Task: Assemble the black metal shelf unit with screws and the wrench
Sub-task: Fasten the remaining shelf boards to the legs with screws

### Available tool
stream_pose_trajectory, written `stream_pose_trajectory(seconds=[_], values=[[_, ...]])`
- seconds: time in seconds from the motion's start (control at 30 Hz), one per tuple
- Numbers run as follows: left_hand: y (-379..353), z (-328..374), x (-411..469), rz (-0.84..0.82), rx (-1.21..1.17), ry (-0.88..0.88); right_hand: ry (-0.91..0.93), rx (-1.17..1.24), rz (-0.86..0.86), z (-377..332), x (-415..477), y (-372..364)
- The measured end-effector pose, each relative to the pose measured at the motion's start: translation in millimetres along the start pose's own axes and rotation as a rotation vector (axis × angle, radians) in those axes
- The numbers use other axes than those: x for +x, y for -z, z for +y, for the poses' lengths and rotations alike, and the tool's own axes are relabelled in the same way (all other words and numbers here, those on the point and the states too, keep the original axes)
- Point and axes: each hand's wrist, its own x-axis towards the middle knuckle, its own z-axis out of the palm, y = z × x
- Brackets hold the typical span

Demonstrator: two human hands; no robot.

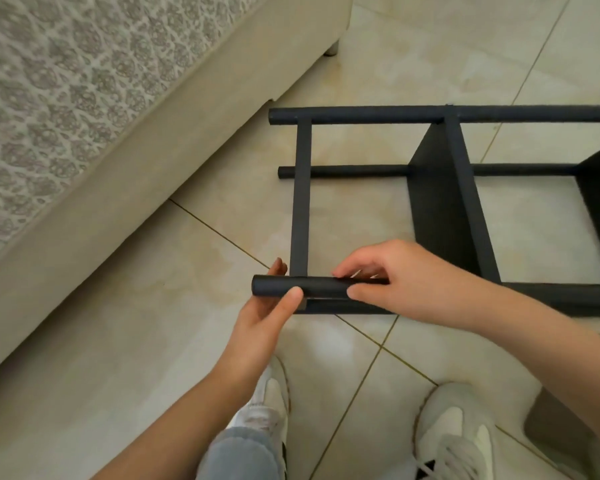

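The black metal shelf unit (444,188) lies on its side on the tiled floor, its round posts running left to right and a flat crossbar (300,195) joining them at the left end. My left hand (267,313) grips the end of the nearest post (321,287) from below, thumb on top. My right hand (392,282) pinches a thin silvery tool, probably the wrench (361,274), against that post beside the crossbar joint. Most of the tool is hidden by my fingers. No loose screws are visible.
A beige sofa (118,168) with a patterned cover runs diagonally along the left, close to the shelf's left end. My two white shoes (451,431) stand on the tiles just below the hands. A dark object (555,420) lies at the right edge.
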Motion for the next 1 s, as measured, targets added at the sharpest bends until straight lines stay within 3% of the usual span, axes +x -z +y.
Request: stream_pose_trajectory(seconds=[0.3,1.0], values=[[-13,0,0,0.0,-0.099,0.052,-0.008,-0.179,0.246,23,-33,6],[-32,30,-6,0.081,-0.02,-0.035,0.004,-0.179,0.258,31,-39,9]])
